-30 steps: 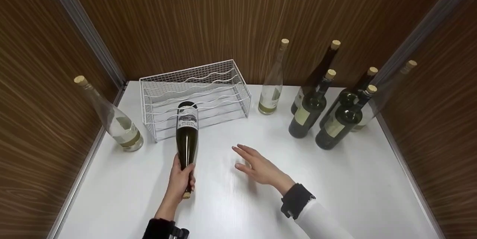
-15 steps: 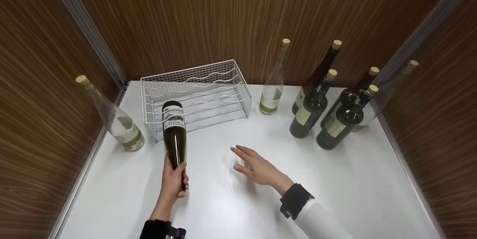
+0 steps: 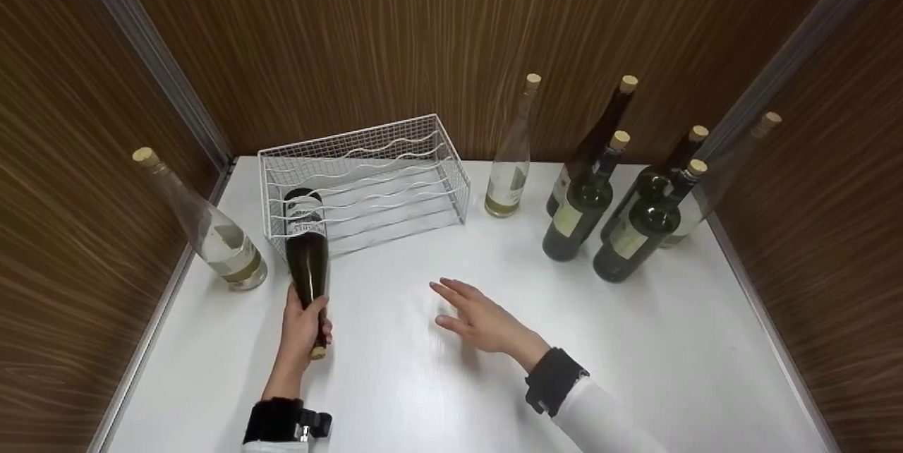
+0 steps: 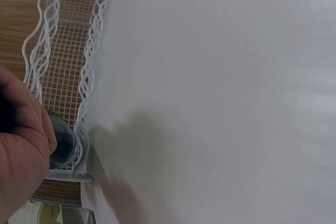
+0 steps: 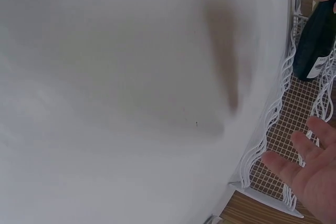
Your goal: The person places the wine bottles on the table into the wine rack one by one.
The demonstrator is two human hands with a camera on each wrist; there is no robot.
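Note:
A dark green wine bottle (image 3: 307, 255) with a white label points base-first into the left end of a white wire wine rack (image 3: 374, 206). My left hand (image 3: 303, 319) grips its neck, the cork end toward me. In the left wrist view the left hand (image 4: 23, 145) covers most of the bottle, and its base (image 4: 63, 140) shows at the rack's end. My right hand (image 3: 483, 319) hovers over the white table to the right of the rack, fingers spread and holding nothing. The right wrist view shows the bottle (image 5: 315, 40) over the rack's wavy wires, with the right hand (image 5: 310, 166) apart from it.
A clear corked bottle (image 3: 229, 245) stands just left of the rack, another clear bottle (image 3: 508, 178) just right of it. Farther right stand several dark bottles (image 3: 578, 206) and one more clear bottle (image 3: 726, 178). Wood-grain panels (image 3: 423, 29) enclose the white table (image 3: 635, 361).
My left hand has carried the dark bottle leftward and slightly away from me, to the rack's left end. The right hand has stayed nearly still.

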